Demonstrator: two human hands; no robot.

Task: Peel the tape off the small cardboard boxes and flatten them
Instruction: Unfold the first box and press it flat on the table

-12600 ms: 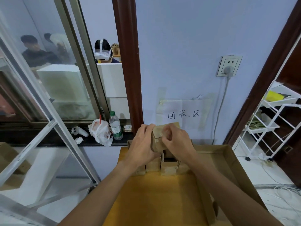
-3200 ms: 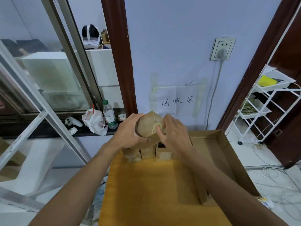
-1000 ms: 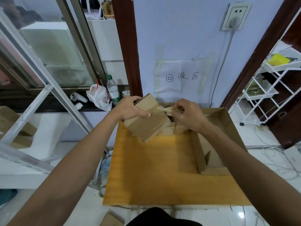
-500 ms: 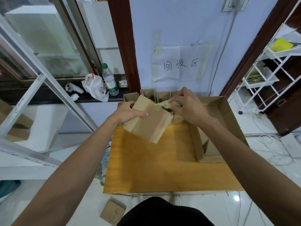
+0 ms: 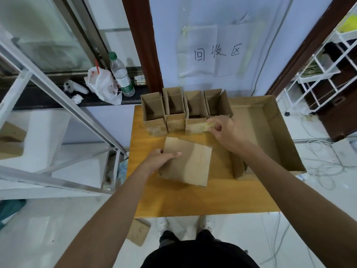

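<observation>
- A cardboard scrap (image 5: 138,231) lies on the floor just short of the wooden table (image 5: 173,200).
- The flattened small box (image 5: 186,161) was held up, tilted, against the row of boxes half a second ago. It is now lower and nearer the person, over the table's middle. Whether it rests on the wood is unclear.
- Its broad face points up. Its slightly longer side runs left to right, with the right end turned a little nearer, and a crease crosses it near to far.
- The left hand (image 5: 161,158) grips the box's left edge, thumb on top and fingers underneath.
- The right hand (image 5: 226,130), farther off, pinches a crumpled tape strip (image 5: 208,124) between thumb and fingertips. The strip is now clear of the box.
- Four open small boxes (image 5: 174,110) stand upright side by side at the table's far edge.
- A large cardboard tray (image 5: 274,136) sits to their right.
- A water bottle (image 5: 121,74) and a plastic bag (image 5: 100,85) are on the sill, and a paper sign (image 5: 212,53) is taped to the wall.
</observation>
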